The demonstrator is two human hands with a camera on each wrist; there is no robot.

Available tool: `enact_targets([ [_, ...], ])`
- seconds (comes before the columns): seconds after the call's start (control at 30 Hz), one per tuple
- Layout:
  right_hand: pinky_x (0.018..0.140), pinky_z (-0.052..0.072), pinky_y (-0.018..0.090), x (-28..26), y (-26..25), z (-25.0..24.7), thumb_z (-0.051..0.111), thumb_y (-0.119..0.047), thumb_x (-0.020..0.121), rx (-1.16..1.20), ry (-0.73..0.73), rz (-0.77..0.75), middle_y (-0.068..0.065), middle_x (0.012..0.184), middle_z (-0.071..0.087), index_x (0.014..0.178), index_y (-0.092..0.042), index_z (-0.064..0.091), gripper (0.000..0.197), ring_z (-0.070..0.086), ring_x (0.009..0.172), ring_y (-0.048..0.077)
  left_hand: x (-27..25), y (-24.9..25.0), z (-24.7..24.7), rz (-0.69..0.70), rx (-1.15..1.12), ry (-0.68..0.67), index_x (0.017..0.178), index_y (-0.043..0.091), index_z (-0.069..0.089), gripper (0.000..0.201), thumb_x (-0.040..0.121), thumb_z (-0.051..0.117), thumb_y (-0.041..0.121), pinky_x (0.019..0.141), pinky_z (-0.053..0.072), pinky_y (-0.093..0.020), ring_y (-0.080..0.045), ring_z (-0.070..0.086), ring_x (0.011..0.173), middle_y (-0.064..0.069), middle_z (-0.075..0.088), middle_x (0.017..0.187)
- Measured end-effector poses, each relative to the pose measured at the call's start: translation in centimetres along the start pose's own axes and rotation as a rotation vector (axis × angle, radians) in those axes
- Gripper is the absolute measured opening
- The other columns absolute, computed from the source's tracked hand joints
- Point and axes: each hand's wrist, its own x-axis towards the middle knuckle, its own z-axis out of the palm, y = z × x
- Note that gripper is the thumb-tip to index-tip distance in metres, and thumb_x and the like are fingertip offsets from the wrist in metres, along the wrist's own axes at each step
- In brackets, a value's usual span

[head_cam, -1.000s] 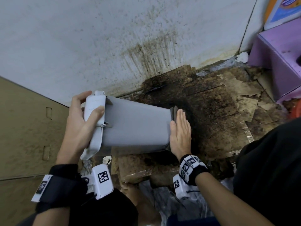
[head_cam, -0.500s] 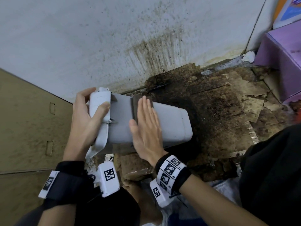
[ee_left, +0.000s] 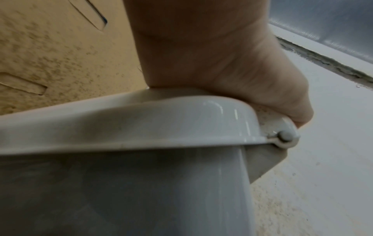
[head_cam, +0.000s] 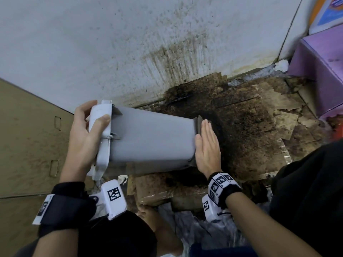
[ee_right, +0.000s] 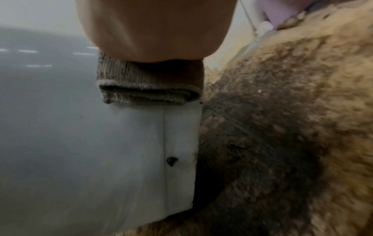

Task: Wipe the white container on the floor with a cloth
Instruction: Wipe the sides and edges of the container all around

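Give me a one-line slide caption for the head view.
Left hand grips the lid end of the tipped white container while the flat right hand presses a folded cloth against its base, above stained cardboard.

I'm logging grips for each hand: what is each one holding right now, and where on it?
Left hand grips the white container by its lidded top end. Right hand presses a folded cloth flat against its base end.

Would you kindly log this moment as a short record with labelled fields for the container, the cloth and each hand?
container: white container tipped on its side, lid end toward the left hand
cloth: folded grey cloth pressed against the container's bottom end
left hand: left hand grips the lid end, thumb over the rim
right hand: right hand flat, fingers straight, pressing the cloth
floor: stained cardboard under the container
wall: spattered white wall behind
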Motion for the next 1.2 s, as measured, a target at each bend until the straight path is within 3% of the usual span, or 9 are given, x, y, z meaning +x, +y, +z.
enact_targets([
  [0.2,0.126,0.017,0.048,-1.1,-2.9,1.1,0.002,-0.066,0.101,-0.008,0.070,0.071,0.008,0.170,0.016,0.161,-0.005,0.021,0.088,0.010,0.159,0.019,-0.3,0.6,0.6,0.014,0.015,-0.004,0.145,0.030,0.049,0.068,0.083,0.060,0.054,0.091,0.047,-0.024,-0.003,0.059,0.120,0.006,0.058,0.144],
  [0.37,0.129,0.003,0.040,-2.3,-12.8,1.7,0.013,-0.060,0.101,0.063,-0.114,-0.240,0.009,0.172,0.003,0.163,-0.006,0.008,0.083,-0.002,0.160,0.017,-0.4,0.7,1.1,0.038,0.052,-0.030,0.146,0.030,0.048,0.074,0.080,0.060,0.060,0.095,0.046,-0.024,-0.006,0.057,0.127,0.005,0.055,0.147],
  [0.43,0.129,0.008,0.041,-2.1,-13.9,1.7,0.023,-0.053,0.100,0.074,-0.127,-0.333,0.011,0.172,0.008,0.162,-0.003,0.013,0.080,0.003,0.160,0.018,-0.4,0.6,1.0,0.042,0.057,-0.031,0.146,0.030,0.048,0.073,0.081,0.060,0.060,0.095,0.047,-0.023,-0.007,0.057,0.129,0.005,0.055,0.148],
  [0.57,0.122,0.029,0.048,-1.3,-9.7,1.6,0.030,-0.045,0.100,0.027,-0.062,-0.465,0.013,0.168,0.024,0.158,0.000,0.027,0.074,0.020,0.157,0.023,-0.5,0.6,0.4,0.021,0.036,-0.039,0.146,0.031,0.049,0.071,0.081,0.060,0.059,0.088,0.048,-0.012,-0.001,0.057,0.126,0.008,0.055,0.146],
  [0.7,0.115,0.038,0.052,-0.9,-3.1,1.1,0.024,-0.048,0.104,-0.023,0.053,-0.386,0.014,0.163,0.036,0.153,0.001,0.039,0.071,0.034,0.152,0.026,-0.5,0.3,-0.1,0.000,0.023,-0.008,0.145,0.030,0.050,0.070,0.082,0.061,0.057,0.104,0.051,-0.035,-0.010,0.058,0.129,0.007,0.058,0.144],
  [0.8,0.115,0.037,0.055,-0.7,-1.1,0.8,0.019,-0.054,0.104,-0.038,0.094,-0.314,0.015,0.162,0.038,0.152,0.002,0.040,0.077,0.036,0.151,0.028,-0.4,0.3,0.2,0.002,0.038,-0.019,0.145,0.030,0.049,0.070,0.082,0.061,0.059,0.104,0.049,-0.035,-0.010,0.057,0.130,0.006,0.056,0.146],
  [0.93,0.123,0.026,0.053,-1.5,-5.2,1.6,0.012,-0.063,0.100,0.025,0.111,-0.249,0.016,0.167,0.026,0.157,0.003,0.029,0.089,0.024,0.156,0.028,-0.4,0.2,0.3,0.002,0.053,-0.033,0.145,0.030,0.049,0.070,0.083,0.060,0.060,0.105,0.050,-0.040,-0.013,0.057,0.131,0.003,0.055,0.147],
  [1.03,0.126,0.019,0.051,-1.9,-10.2,2.2,0.010,-0.065,0.098,0.070,0.061,-0.332,0.019,0.169,0.017,0.158,0.004,0.021,0.092,0.016,0.158,0.028,-0.5,0.2,0.3,0.007,0.065,-0.034,0.146,0.031,0.047,0.073,0.082,0.060,0.062,0.102,0.049,-0.036,-0.013,0.056,0.132,0.000,0.053,0.149],
  [1.2,0.127,0.016,0.050,-1.6,-11.7,2.1,0.033,-0.055,0.091,0.031,-0.020,-0.456,0.021,0.169,0.015,0.157,0.007,0.020,0.092,0.011,0.159,0.028,-0.3,0.1,0.2,0.008,0.053,-0.039,0.146,0.030,0.048,0.070,0.083,0.061,0.060,0.104,0.050,-0.038,-0.011,0.057,0.130,0.003,0.054,0.148],
])
